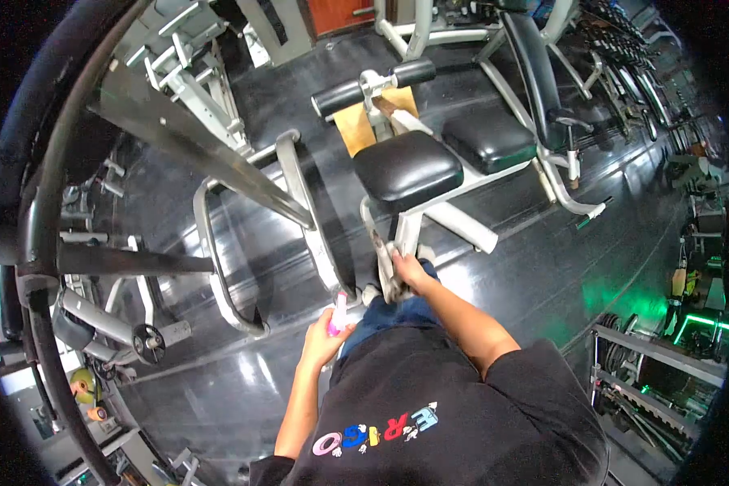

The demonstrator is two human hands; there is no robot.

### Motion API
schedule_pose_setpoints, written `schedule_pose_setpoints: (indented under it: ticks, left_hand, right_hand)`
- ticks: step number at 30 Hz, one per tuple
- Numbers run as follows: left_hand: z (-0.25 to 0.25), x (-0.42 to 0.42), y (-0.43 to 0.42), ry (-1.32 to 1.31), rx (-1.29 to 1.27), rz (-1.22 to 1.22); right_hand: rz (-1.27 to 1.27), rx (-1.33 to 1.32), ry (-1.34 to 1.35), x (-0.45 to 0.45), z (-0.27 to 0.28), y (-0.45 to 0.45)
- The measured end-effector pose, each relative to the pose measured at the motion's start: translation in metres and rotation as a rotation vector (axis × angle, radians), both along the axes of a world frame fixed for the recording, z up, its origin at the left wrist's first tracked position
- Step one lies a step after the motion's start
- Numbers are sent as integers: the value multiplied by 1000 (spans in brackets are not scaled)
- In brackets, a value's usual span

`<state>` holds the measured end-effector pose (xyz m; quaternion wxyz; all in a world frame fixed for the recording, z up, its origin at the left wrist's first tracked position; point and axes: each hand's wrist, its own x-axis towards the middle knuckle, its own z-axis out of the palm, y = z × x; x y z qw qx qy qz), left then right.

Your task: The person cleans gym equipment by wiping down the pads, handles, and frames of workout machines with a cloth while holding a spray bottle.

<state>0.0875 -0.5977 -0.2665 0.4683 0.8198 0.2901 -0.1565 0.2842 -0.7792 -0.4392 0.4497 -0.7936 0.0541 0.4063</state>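
Observation:
In the head view my left hand (322,341) is closed around a small pink and white bottle (338,314), held in front of the dark shirt. My right hand (410,270) has its fingers curled beside the pale metal post (409,231) of a bench. A greyish strip (389,279) hangs at these fingers; whether it is a cloth or a machine part is unclear. Just beyond this hand is the bench's black padded seat (409,168), with a second black pad (490,142) behind it to the right.
Black foam rollers (336,98) and a yellowish board (354,130) are at the bench's far end. A grey metal frame (320,251) stands on the dark floor at left. Thick bars (49,186) cross the left edge. A rack (660,352) stands at lower right.

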Motion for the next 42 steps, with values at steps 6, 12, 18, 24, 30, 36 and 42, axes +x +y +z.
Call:
schedule_pose_setpoints:
  ticks: [6,12,18,24,30,36,42]
  left_hand:
    - [-4,1,-7,9,9,-32]
    - [-14,21,-16,-38,-28,-98]
    - [-6,39,-34,-92,-2,-88]
    - [-27,29,-69,-133,-1,28]
    - [-29,43,-140,-106,-83,129]
    - [-20,47,-219,-30,-104,190]
    - [-20,33,-256,42,-183,231]
  right_hand:
    - [-93,180,476,-24,20,-80]
    - [-214,-84,404,-20,105,-103]
    - [-46,35,161,-15,59,-122]
    - [148,112,104,9,103,-131]
    - [6,249,316,32,103,-190]
    - [74,214,229,49,72,-242]
    - [100,207,129,49,59,-260]
